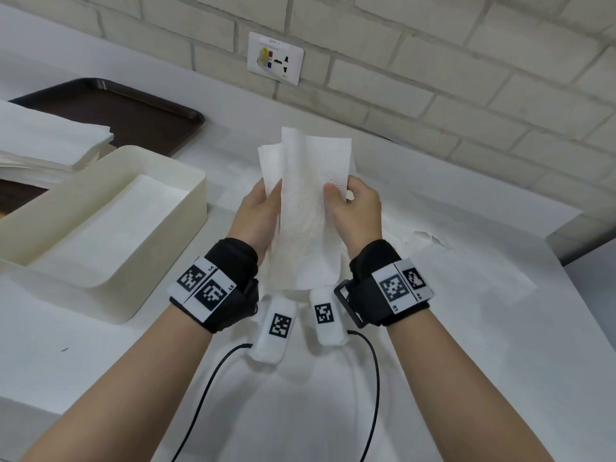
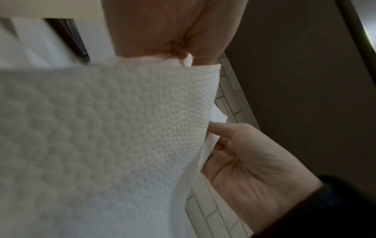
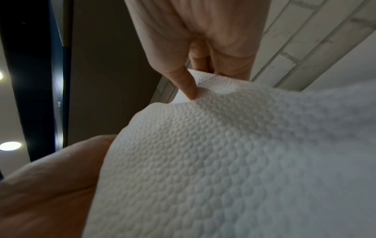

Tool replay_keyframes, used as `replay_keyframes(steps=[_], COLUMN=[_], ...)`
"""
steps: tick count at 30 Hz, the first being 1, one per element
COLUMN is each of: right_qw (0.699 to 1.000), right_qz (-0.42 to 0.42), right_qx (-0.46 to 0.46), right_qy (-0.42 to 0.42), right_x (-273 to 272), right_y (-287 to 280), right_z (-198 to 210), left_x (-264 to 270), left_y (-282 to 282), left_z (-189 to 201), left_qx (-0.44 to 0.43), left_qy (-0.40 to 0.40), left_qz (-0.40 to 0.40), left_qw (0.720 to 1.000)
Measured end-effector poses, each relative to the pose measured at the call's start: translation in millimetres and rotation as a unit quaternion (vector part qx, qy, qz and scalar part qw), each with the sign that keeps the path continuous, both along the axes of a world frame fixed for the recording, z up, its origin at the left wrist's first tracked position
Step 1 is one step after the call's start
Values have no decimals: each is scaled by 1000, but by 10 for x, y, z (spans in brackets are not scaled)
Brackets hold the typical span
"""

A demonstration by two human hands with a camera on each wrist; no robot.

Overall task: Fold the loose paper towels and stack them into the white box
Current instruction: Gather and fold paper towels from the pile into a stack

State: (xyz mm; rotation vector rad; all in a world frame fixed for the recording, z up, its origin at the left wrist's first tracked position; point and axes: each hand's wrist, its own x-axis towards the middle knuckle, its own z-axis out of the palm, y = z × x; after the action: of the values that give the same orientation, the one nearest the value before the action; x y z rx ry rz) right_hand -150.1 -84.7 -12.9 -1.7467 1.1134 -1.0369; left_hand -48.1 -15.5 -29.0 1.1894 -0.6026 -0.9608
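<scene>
On a white counter (image 1: 466, 378) that runs along a pale brick wall (image 1: 433, 61), a dark brown tray (image 1: 140, 111) sits at the far left and carries a stack of flat paper towels (image 1: 50, 141). Just in front of that tray stands the white box (image 1: 140, 288), open at the top, with folded towels (image 1: 110, 221) lying flat inside it. More loose white sheets (image 1: 450, 255) lie spread on the counter to the right, one with a torn edge. In the middle, raised above the counter and well apart from the box, a single embossed paper towel (image 1: 306, 211) hangs upright, partly folded lengthwise. The left hand (image 1: 258, 215) grips its left edge, thumb in front and fingers curled behind. The right hand (image 1: 358, 208) pinches its right edge, thumb pressed on the front of the sheet. Both wrists wear black straps with white coded markers, and thin black cables trail from them. A small white socket plate (image 1: 276, 58) is fixed on the wall.
</scene>
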Motion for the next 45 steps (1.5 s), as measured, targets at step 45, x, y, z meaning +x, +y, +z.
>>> replay_keyframes(steps=[45], right_qw=[966], right_qz=[175], right_qx=[55], right_qy=[184], right_x=[147], right_y=[-540], right_z=[-319], left_x=[281], left_y=[-371], left_z=[-264], left_qx=[84], left_qy=[-146], left_qz=[63], left_qw=[984])
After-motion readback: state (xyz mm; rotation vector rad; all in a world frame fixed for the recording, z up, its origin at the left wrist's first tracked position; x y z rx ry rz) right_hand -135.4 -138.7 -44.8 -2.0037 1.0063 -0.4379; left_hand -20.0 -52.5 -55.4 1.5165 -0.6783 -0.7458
